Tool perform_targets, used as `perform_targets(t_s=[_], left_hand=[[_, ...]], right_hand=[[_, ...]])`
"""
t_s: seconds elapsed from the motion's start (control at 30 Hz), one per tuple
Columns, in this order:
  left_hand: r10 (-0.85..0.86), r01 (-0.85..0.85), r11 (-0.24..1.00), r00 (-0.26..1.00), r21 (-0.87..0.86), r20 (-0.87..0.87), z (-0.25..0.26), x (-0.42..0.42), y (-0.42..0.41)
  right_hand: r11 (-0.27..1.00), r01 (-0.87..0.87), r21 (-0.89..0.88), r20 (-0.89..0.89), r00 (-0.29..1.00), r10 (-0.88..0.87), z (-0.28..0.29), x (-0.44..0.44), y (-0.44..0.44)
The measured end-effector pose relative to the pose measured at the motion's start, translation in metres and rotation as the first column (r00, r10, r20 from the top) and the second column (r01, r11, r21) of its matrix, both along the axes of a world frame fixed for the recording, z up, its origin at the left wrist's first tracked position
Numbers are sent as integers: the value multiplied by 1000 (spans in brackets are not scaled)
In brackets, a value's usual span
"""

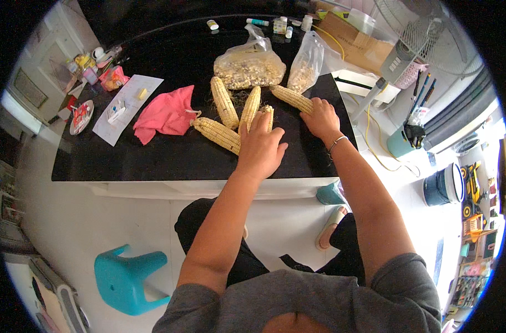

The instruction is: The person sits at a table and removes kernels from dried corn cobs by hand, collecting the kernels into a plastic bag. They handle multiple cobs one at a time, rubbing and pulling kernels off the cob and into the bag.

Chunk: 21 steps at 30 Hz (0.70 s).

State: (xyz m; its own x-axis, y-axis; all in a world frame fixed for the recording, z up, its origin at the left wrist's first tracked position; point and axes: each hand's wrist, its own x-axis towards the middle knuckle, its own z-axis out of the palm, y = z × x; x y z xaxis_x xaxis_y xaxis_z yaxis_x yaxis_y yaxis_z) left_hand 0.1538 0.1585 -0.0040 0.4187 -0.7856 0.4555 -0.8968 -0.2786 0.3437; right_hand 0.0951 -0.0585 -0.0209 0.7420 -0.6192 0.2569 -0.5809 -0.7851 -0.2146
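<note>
My right hand (323, 120) grips the near end of a dried corn cob (292, 99) that slants away to the left on the black tabletop (153, 164). Over a group of cobs lies my left hand (260, 152), its fingers pointing away from me and its thumb apart. Beneath and beyond those fingers are an upright-pointing cob (251, 106) and a shorter-looking cob (269, 116), partly hidden. To the left, one cob (218, 135) runs under the hand's edge, and another cob (224, 102) lies farther back. Whether my left fingers close around a cob cannot be made out.
Behind the cobs sits a clear bag of loose kernels (251, 68), beside a smaller plastic bag (307, 62). A pink cloth (167, 114) and a paper sheet (126, 108) lie leftward. A fan (430, 41) stands right; a teal stool (128, 279) is on the floor.
</note>
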Motion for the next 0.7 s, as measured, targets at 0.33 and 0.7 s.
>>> perform_targets(t_s=[0.33, 0.7], left_hand=[[-88, 12, 950, 969, -311, -231, 3, 17, -25], [324, -319, 909, 946, -268, -25, 45, 150, -125]], right_hand=[[500, -268, 823, 426, 875, -232, 15, -110, 1], [333, -338, 880, 458, 787, -413, 19, -140, 3]])
